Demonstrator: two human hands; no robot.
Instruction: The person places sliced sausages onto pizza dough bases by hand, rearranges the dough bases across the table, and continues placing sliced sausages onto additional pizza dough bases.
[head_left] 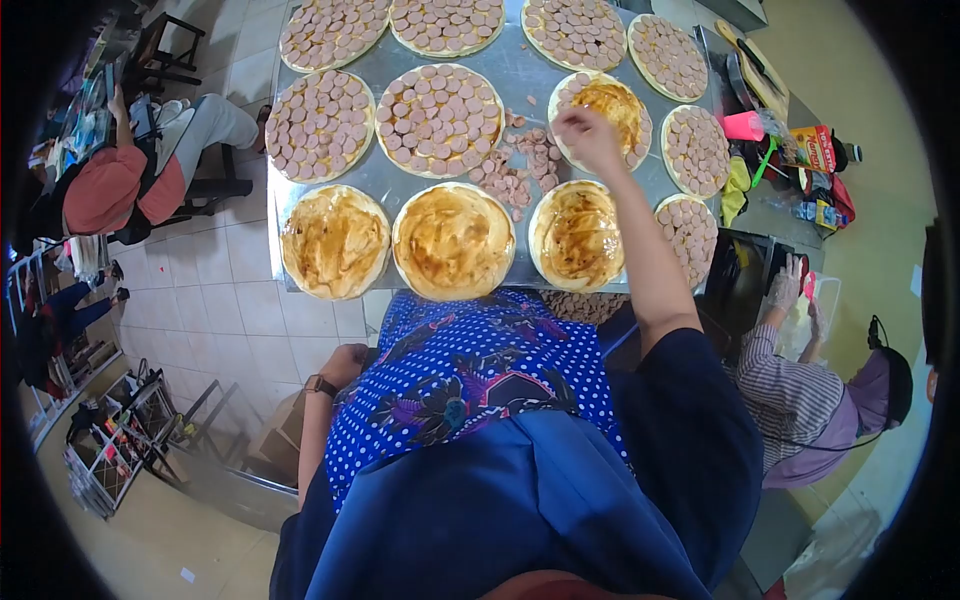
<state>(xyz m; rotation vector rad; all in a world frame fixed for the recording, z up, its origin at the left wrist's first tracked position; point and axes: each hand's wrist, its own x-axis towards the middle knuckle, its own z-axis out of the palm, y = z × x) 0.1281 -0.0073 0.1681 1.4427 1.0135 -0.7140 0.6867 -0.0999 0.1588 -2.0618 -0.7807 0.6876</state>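
Half-topped pizza base (615,100): just right of the sausage-slice pile (540,155), its brown sauce showing in the middle, pink slices along part of its edge.
Right hand (588,138): over that base's left side, right of the pile, fingers drawn together.
Left hand (345,365): lowered, nearer the person than the pile, beside the polka-dot apron (460,375), fingers curled.
Grip: from this angle I cannot tell whether either hand holds anything.
Sauced bases (454,240): three in the row on the pile's near side.
Slice-covered bases (440,118): left of, beyond and right of the pile.
Metal table (520,85): under the pile.
Pink cup (742,126): well right of the pile.
Co-worker (800,400): right of the pile, in striped sleeves.
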